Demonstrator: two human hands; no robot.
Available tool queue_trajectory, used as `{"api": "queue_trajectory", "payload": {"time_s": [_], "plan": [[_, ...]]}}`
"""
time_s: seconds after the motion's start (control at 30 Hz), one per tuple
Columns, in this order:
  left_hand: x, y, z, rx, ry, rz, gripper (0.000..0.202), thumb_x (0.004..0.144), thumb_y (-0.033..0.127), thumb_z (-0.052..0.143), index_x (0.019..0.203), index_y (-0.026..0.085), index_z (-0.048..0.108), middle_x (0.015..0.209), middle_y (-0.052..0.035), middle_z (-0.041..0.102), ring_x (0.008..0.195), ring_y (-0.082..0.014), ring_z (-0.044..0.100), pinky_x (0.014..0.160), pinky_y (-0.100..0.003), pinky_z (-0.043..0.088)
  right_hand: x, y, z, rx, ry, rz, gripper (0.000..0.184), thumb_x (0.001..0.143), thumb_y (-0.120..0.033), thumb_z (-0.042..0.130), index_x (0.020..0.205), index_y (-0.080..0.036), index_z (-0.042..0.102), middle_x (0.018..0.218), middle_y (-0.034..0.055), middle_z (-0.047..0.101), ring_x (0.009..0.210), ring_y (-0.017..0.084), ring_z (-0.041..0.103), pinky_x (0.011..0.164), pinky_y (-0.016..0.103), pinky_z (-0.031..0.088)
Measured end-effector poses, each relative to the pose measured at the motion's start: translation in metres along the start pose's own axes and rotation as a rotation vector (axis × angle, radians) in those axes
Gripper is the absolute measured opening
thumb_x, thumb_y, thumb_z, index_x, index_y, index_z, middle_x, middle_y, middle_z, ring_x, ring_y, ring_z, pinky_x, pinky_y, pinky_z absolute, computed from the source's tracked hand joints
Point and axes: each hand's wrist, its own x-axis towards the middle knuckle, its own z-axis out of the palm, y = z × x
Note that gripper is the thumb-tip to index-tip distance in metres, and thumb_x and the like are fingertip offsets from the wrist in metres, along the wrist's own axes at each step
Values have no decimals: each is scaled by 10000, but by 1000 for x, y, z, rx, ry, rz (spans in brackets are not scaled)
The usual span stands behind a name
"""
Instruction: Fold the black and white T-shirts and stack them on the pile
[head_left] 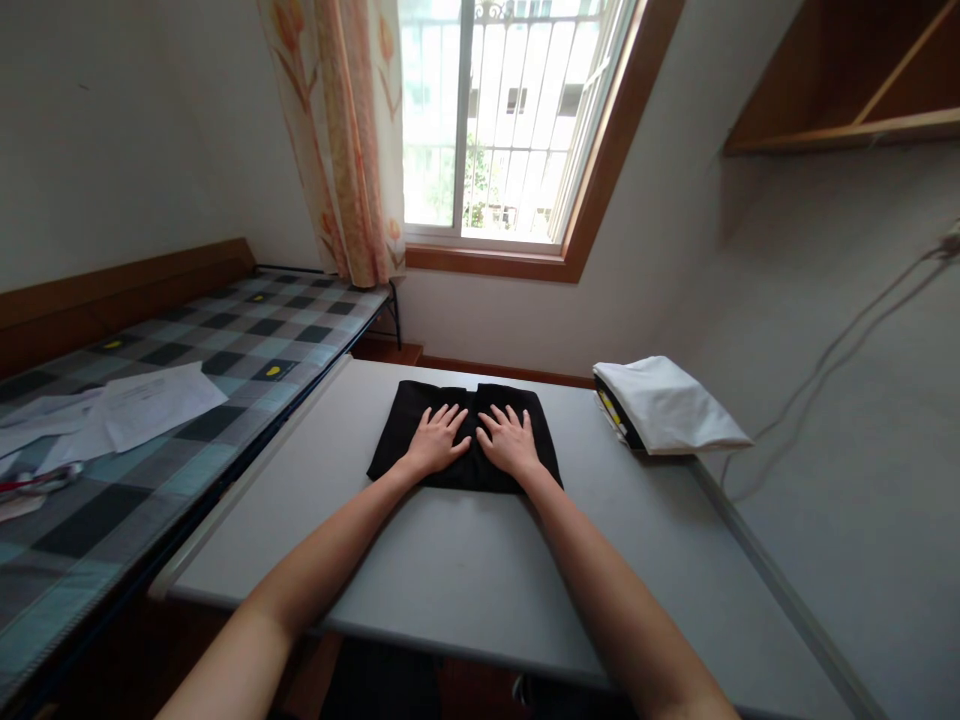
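A folded black garment (394, 430) lies flat on the light grey table (457, 560), near its far edge. Its exact kind cannot be told; a notch or gap shows at the middle of its far side. My left hand (437, 440) rests on the left half, palm down with the fingers spread. On the right half lies my right hand (510, 440), also flat with its fingers apart. Both hands press on the cloth and grip nothing. The palms hide part of the garment's middle.
A stack of folded clothes (664, 405), white on top, sits at the table's right edge by the wall. To the left is a bed (247, 330) with a checked cover and loose papers (154, 405). Beyond the table are a curtain (349, 150) and a barred window (517, 130).
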Motion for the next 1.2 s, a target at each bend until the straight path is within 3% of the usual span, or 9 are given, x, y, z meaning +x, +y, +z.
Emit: {"api": "queue_trajectory", "payload": {"time_s": [0.17, 0.37, 0.5, 0.63, 0.77, 0.97, 1.2], "plan": [[0, 0, -1, -1, 0, -2, 590, 939, 512, 392, 1457, 230, 398, 1503, -76, 410, 1410, -254, 326, 1161, -494, 222, 9, -1, 1, -10, 45, 57, 545, 975, -469, 287, 1480, -284, 378, 1585, 43, 250, 1452, 286, 190, 1151, 523, 110], [0, 1, -2, 1, -4, 5, 585, 938, 502, 400, 1456, 232, 400, 1502, -74, 412, 1409, -254, 329, 1164, -493, 217, 8, -1, 13, -33, 4, 27, 557, 964, -519, 316, 1459, -285, 417, 1567, 62, 295, 1453, 297, 187, 1151, 522, 84], [0, 1, -2, -6, 5, 0, 579, 940, 514, 392, 1454, 248, 404, 1499, -69, 418, 1407, -253, 333, 1163, -489, 220, 8, 7, 5, 65, 40, 12, 545, 981, -521, 253, 1412, -285, 488, 1544, 53, 350, 1432, 239, 261, 1152, 437, 163], [0, 1, 0, -6, 17, -4, 583, 942, 521, 382, 1449, 236, 412, 1495, -73, 423, 1405, -252, 336, 1161, -490, 222, 19, 20, -11, 91, 131, 111, 549, 991, -458, 234, 1413, -219, 490, 1535, 76, 363, 1412, 240, 293, 1135, 413, 217], [1, 1, 1, 0, 20, -17, 572, 934, 505, 404, 1439, 238, 428, 1490, -72, 431, 1399, -259, 345, 1159, -494, 225, 39, 19, -15, 36, 33, 125, 571, 983, -496, 229, 1460, -247, 419, 1550, 74, 336, 1416, 283, 270, 1126, 479, 204], [1, 2, -1, -3, 19, -8, 565, 931, 493, 411, 1439, 245, 425, 1483, -74, 442, 1392, -257, 356, 1155, -498, 230, 61, 2, 3, 32, -215, 93, 663, 942, -626, 204, 1515, -302, 285, 1595, 50, 223, 1459, 318, 139, 1133, 573, 97], [1, 0, 2, -5, 41, -4, 575, 932, 499, 409, 1433, 220, 437, 1482, -88, 440, 1385, -259, 367, 1154, -493, 237, 45, 15, -8, 92, -135, 37, 649, 954, -620, 197, 1500, -294, 328, 1595, 65, 219, 1457, 288, 177, 1147, 535, 127]]}}
